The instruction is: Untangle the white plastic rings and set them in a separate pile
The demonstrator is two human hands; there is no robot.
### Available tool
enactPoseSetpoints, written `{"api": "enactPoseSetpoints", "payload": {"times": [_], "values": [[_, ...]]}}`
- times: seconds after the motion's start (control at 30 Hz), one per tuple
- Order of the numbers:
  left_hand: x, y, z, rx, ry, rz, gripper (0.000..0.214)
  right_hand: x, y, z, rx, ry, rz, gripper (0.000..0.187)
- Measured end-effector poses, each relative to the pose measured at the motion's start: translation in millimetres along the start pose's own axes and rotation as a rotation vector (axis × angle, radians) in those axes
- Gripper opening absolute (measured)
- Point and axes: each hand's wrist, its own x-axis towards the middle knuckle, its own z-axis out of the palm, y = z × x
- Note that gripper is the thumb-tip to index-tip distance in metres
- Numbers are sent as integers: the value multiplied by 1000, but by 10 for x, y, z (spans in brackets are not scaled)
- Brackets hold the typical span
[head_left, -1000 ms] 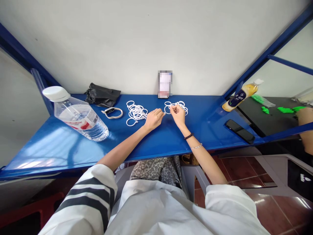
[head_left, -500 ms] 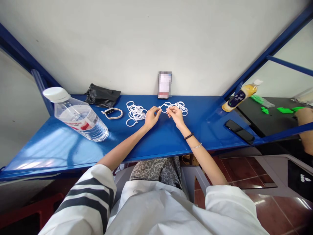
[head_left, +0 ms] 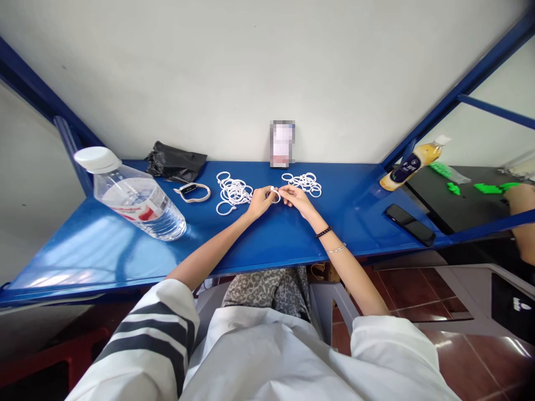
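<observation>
Between my two hands is a thin white ring (head_left: 276, 199), bent into a small loop just above the blue table. My left hand (head_left: 259, 204) is closed, its thumb and fingers pinching the ring's left side. From the right, the fingertips of my right hand (head_left: 297, 199) press together on the other side of it. Left of my left hand lies a heap of similar white rings (head_left: 234, 191), several with a small knob. A second group of white rings (head_left: 308, 182) rests just beyond my right hand.
A phone (head_left: 282, 145) leans on the wall. At left stand a large water bottle (head_left: 140, 203), a black plastic bag (head_left: 175, 161) and a wristband (head_left: 195, 192). To the right are a drink bottle (head_left: 412, 164) and a dark phone (head_left: 409, 224). Another person's arm (head_left: 520, 217) shows at the right edge.
My right hand has moved left, close to my left hand. The ring, wide open between the hands before, is now a smaller loop at the fingertips, away from the right group.
</observation>
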Motion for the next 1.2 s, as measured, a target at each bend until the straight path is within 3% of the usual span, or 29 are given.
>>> {"api": "enactPoseSetpoints", "payload": {"times": [0.37,0.6,0.73,0.9,1.2], "values": [[-2,8,1,77,-20,25,33,-52,-81,48,-46,-108,-39,38],[42,13,-45,-433,-122,-126,37,-16,-72,-27,150,-49,52,43],[46,42,-60,-585,-189,-171,38,-10,-108,-34,321,-82,85,39],[50,42,-48,-596,-263,-186,43,7,-133,17,447,-159,149,38],[61,21,-40,-507,-289,-126,47,1,-176,107,498,-101,166,54]]}}
